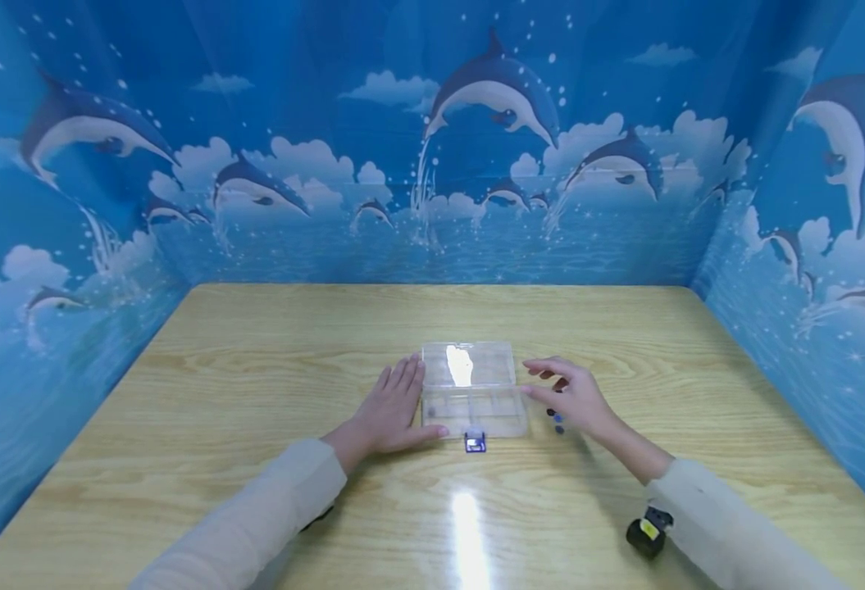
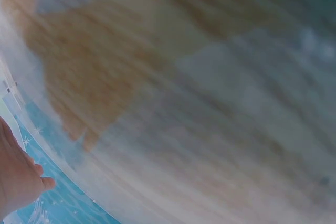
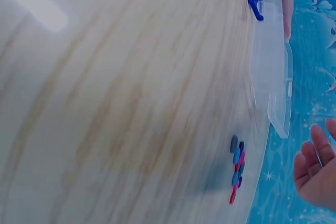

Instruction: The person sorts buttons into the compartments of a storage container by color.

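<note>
L hand [image 1: 391, 406] laid flat on desk [image 1: 255, 393], fingers straight, thumb touching L edge of clear plastic box [image 1: 472, 393]; nothing gripped. Box sat mid-desk, lid open, blue latch [image 1: 475, 442] at front. Small dark buttons [image 1: 556, 421] beside box, under R hand [image 1: 572, 397]; R fingers relaxed, nothing held.

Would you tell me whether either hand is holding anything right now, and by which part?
Nothing is gripped. The left hand rests flat against the left side of the clear box; the right hand hovers empty beside it.
</note>
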`<control>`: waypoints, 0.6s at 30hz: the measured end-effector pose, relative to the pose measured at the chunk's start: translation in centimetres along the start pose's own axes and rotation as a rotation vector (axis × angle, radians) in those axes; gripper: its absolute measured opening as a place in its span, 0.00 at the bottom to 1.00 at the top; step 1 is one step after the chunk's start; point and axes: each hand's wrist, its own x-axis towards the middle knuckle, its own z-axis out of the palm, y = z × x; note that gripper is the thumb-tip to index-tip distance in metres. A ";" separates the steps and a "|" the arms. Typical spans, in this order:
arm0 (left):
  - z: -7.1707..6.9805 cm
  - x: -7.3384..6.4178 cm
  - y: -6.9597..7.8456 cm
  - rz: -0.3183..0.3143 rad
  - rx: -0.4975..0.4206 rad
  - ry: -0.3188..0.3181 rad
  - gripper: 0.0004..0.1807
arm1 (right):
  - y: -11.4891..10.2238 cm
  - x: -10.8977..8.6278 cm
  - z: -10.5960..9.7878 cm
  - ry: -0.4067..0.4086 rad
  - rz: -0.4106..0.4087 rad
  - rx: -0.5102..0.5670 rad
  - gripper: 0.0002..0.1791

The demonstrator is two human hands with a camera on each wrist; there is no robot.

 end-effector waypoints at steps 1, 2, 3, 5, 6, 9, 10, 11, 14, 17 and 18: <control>0.0 0.0 0.0 0.000 0.000 0.001 0.55 | 0.1 0.0 -0.2 0.003 0.000 0.002 0.21; 0.0 0.0 0.0 0.000 0.000 0.000 0.55 | 0.2 -0.1 -0.3 0.004 0.007 0.003 0.21; 0.0 0.0 0.0 0.001 -0.001 0.000 0.55 | 0.3 -0.1 -0.5 0.006 0.011 0.005 0.21; -0.1 -0.1 0.0 -0.001 -0.004 -0.003 0.55 | 0.5 -0.2 -0.8 0.009 0.021 0.003 0.22; -0.1 -0.1 0.0 -0.001 -0.005 -0.004 0.55 | 0.6 -0.3 -0.9 0.010 0.026 0.005 0.22; -0.1 -0.1 0.0 -0.001 -0.006 -0.007 0.55 | 0.9 -0.5 -1.2 0.011 0.042 0.021 0.22; -0.1 -0.1 0.0 -0.002 -0.004 -0.008 0.55 | 1.0 -0.5 -1.3 0.011 0.049 0.026 0.22; -0.1 -0.1 0.0 -0.002 -0.002 -0.009 0.55 | 1.1 -0.6 -1.4 0.011 0.055 0.031 0.22; -0.1 -0.1 0.0 -0.004 0.001 -0.010 0.55 | 1.5 -0.7 -1.7 0.014 0.075 0.038 0.23; -0.2 -0.2 0.1 -0.005 -0.008 -0.010 0.55 | 1.8 -0.9 -2.0 0.019 0.084 0.049 0.23; -0.2 -0.2 0.1 -0.007 -0.010 -0.011 0.55 | 1.9 -0.9 -2.0 0.021 0.083 0.050 0.22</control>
